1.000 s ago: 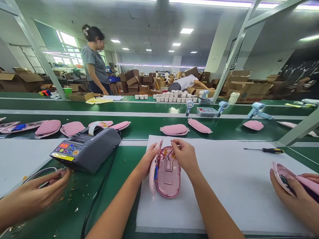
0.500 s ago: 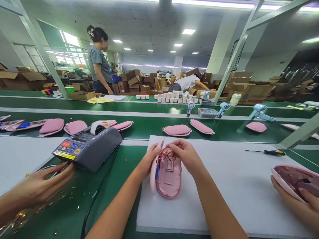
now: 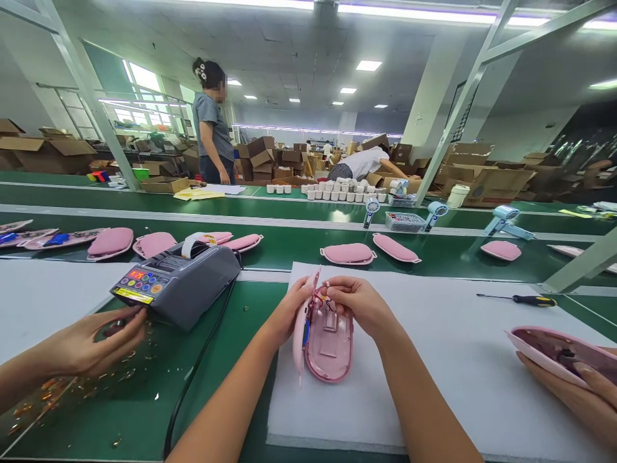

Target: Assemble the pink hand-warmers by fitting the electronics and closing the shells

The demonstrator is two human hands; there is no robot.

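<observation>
My left hand [image 3: 288, 310] is closed on a pink plastic shell half [image 3: 299, 344] and holds it on edge; a blue part shows on its inner side. Beside it, the matching pink shell half [image 3: 332, 352] lies with its hollow side up on a white sheet. Thin red and black wires [image 3: 320, 297] run between the halves near the top. My right hand [image 3: 362, 305] is pinched over that end, with a small white wire connector [image 3: 326, 284] at its fingertips.
A grey tape dispenser [image 3: 180, 283] stands left, a co-worker's hand [image 3: 94, 337] at its front. At right, another co-worker holds an open pink shell [image 3: 542, 347]. A screwdriver [image 3: 525, 299] lies on the white sheet [image 3: 434, 379]. Pink shells [image 3: 348, 253] line the green belt.
My right fingers have shifted slightly and the white connector now shows at their tips. The co-worker's shell at right has moved inward. The view has shifted slightly left.
</observation>
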